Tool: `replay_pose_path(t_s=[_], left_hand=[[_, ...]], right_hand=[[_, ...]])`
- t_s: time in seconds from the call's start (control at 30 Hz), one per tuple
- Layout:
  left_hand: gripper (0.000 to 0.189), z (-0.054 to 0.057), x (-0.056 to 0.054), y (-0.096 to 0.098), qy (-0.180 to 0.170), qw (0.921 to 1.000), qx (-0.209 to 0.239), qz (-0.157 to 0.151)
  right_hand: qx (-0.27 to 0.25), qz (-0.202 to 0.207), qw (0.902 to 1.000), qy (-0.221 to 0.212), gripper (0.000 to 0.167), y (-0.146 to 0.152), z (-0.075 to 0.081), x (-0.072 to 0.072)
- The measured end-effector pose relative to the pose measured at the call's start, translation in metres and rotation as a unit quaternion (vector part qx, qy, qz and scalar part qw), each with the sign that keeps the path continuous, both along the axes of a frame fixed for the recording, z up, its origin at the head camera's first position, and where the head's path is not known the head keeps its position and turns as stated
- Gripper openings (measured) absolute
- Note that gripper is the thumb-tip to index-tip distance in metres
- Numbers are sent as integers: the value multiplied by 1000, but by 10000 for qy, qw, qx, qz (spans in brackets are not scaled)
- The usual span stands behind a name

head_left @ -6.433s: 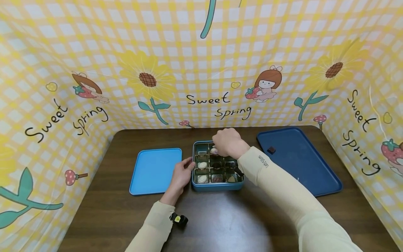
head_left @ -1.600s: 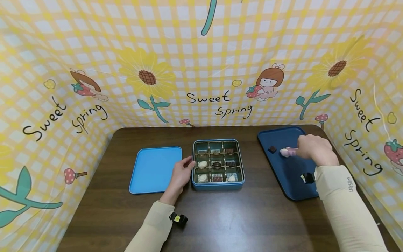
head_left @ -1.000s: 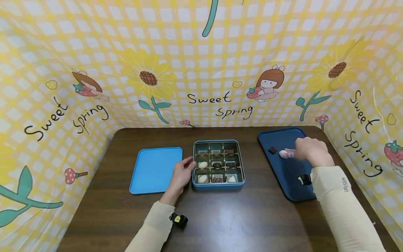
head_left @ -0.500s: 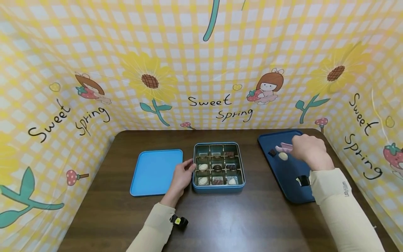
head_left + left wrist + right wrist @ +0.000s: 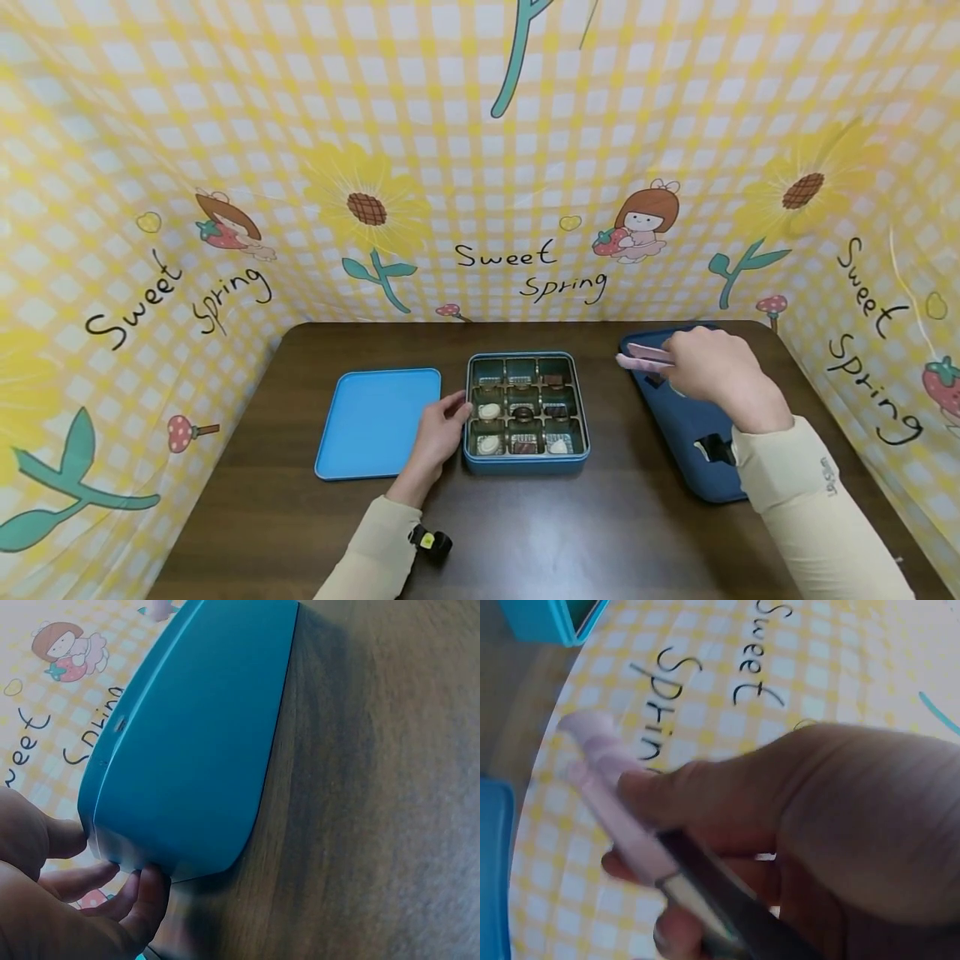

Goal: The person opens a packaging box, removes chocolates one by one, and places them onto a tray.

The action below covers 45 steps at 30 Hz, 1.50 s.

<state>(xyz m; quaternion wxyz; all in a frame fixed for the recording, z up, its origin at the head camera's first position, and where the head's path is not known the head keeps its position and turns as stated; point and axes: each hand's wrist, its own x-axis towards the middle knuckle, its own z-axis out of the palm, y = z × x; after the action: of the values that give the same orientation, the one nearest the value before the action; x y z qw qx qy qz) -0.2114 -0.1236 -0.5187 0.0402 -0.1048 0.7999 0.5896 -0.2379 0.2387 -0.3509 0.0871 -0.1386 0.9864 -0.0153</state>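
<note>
We read the words "Sweet" and "Spring" in black handwritten-style lettering on the yellow-checked cloth, three times in the head view: on the back panel and on the left and right sides. The left wrist view shows us the pair with the first word cut to "weet"; in the right wrist view, the end of "Spring" meets the right hand. Lettering on the right sleeve is too small for us to read.

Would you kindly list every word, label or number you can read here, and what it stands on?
"Sweet Spring": on the cloth, three times in the head view; partly cut off or covered in the wrist views.
Print on the right sleeve: too small to read.
</note>
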Motion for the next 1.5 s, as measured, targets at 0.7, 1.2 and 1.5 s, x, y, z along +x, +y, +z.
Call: replay_pose_path(t_s=[0.7, 1.2, 1.5], left_hand=[[42, 1, 0, -1, 12, 10000, -59, -1], [42, 2, 2, -1, 49, 10000, 1, -40], [41, 1, 2, -1, 34, 10000, 10, -11]], right_hand=[[-137, 913, 9957, 47, 15, -73, -22, -33], [932, 1236, 9873, -363, 16, -113, -43, -54], [1734, 1493, 9734, -65, 16, -134, -50, -59]])
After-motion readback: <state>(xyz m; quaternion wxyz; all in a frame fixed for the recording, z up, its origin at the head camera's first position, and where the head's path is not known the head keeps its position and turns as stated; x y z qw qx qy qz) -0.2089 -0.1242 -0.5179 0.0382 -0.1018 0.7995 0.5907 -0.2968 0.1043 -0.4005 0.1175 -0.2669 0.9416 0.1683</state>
